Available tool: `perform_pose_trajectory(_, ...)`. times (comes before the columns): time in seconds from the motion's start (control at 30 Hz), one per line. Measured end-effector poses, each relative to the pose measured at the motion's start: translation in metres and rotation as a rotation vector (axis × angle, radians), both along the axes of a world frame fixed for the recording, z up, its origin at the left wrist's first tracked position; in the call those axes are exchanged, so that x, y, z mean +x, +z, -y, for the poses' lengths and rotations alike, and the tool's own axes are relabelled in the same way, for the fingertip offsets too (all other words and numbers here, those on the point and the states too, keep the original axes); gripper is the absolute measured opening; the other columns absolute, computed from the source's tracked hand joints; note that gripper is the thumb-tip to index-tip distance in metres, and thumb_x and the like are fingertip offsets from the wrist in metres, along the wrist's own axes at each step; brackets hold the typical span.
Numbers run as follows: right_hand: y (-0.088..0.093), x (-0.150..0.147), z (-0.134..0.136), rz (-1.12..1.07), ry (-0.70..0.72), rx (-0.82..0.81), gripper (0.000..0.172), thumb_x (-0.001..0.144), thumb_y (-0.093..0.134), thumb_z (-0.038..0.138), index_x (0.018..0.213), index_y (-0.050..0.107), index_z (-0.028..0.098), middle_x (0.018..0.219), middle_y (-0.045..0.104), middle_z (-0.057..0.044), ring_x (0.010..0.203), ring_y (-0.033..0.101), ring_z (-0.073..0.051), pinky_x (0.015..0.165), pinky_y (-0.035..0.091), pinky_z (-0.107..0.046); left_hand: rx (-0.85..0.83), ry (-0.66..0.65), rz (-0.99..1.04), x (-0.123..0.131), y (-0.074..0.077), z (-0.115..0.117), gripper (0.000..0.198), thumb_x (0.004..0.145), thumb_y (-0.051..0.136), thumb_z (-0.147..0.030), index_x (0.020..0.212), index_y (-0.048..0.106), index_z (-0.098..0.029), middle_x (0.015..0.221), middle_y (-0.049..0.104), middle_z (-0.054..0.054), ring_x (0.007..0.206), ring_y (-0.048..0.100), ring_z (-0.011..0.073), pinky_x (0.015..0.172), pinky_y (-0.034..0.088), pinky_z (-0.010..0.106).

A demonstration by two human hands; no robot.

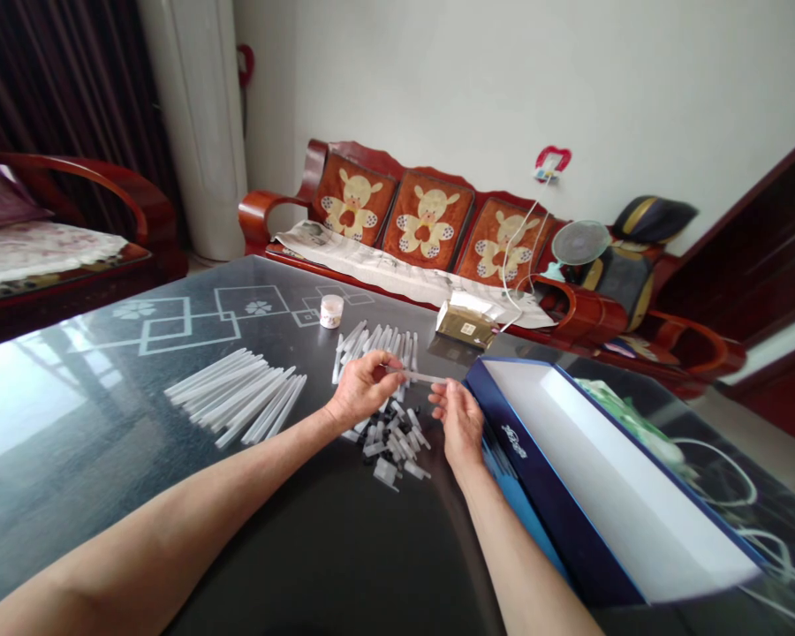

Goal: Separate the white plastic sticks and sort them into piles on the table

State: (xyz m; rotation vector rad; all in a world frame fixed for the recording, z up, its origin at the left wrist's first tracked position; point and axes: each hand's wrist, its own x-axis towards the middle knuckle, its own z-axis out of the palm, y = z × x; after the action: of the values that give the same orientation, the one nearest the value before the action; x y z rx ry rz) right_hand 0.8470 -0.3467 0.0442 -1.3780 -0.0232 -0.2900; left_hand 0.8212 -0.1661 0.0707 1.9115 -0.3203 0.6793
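My left hand (361, 389) and my right hand (459, 420) hold a thin clear plastic tube (422, 378) between them, each hand pinching one end of it, above the dark glass table (172, 495). Under the hands lies a heap of small clear and black caps (394, 442). A row of clear tubes (377, 343) lies just beyond my hands. A second pile of longer clear tubes (238, 396) lies to the left.
An open blue box with a white inside (609, 477) stands at my right. A small white jar (331, 311) and a brown carton (465, 325) sit farther back. A red wooden sofa with cushions (424, 221) and a small fan (579, 243) stand behind the table.
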Motion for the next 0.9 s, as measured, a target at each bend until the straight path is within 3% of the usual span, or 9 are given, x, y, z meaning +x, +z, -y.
perform_pose_trajectory(0.1,0.002,0.003,0.000,-0.021,0.014,0.126,0.036,0.070,0.072,0.047,0.088,0.059,0.018,0.076,0.068,-0.001,0.063,0.062,-0.011,0.045,0.041,-0.017,0.163,-0.015,0.030,0.002,-0.002,-0.008,0.015,0.084,0.051,-0.023,0.094,0.061,-0.016,0.077,0.064,0.001,0.065,0.059,0.0110,0.063,0.047,0.022)
perform_pose_trajectory(0.2,0.004,0.001,-0.003,-0.028,0.056,0.199,0.035,0.065,0.077,0.040,0.084,0.057,0.019,0.069,0.065,0.003,0.060,0.061,-0.009,0.046,0.042,-0.016,0.531,0.016,0.116,-0.002,0.002,-0.014,0.021,0.086,0.047,-0.019,0.099,0.062,-0.016,0.091,0.063,0.006,0.077,0.060,0.0144,0.070,0.048,0.025)
perform_pose_trajectory(0.3,0.006,-0.005,-0.011,-0.031,0.106,0.188,0.037,0.063,0.080,0.038,0.088,0.059,0.020,0.069,0.065,0.004,0.061,0.062,-0.010,0.049,0.045,-0.017,0.880,0.117,0.142,-0.007,0.008,-0.013,0.023,0.091,0.045,-0.026,0.099,0.064,-0.016,0.086,0.061,0.008,0.081,0.058,0.0188,0.073,0.046,0.031)
perform_pose_trajectory(0.37,0.008,-0.010,-0.017,-0.046,0.139,0.163,0.036,0.063,0.079,0.039,0.088,0.062,0.019,0.068,0.066,0.003,0.061,0.061,-0.010,0.049,0.046,-0.018,0.988,0.154,0.132,-0.010,0.010,-0.009,0.026,0.093,0.043,-0.031,0.094,0.064,-0.016,0.080,0.060,0.007,0.078,0.056,0.0195,0.073,0.044,0.032)
perform_pose_trajectory(0.63,0.013,-0.014,-0.024,-0.188,0.197,0.336,0.036,0.057,0.083,0.037,0.080,0.063,0.019,0.064,0.065,0.004,0.057,0.060,-0.010,0.046,0.045,-0.016,1.032,0.180,0.110,-0.017,0.009,0.009,0.027,0.096,0.037,-0.029,0.105,0.059,-0.017,0.084,0.058,0.008,0.081,0.056,0.0204,0.072,0.043,0.032)
perform_pose_trajectory(0.9,0.015,-0.018,-0.026,-0.164,0.303,0.311,0.032,0.061,0.082,0.034,0.084,0.064,0.020,0.085,0.071,0.000,0.069,0.064,-0.013,0.054,0.048,-0.021,1.023,0.120,-0.054,-0.021,0.006,0.016,0.024,0.093,0.038,-0.019,0.108,0.056,-0.013,0.088,0.061,0.010,0.078,0.062,0.0214,0.066,0.047,0.030)
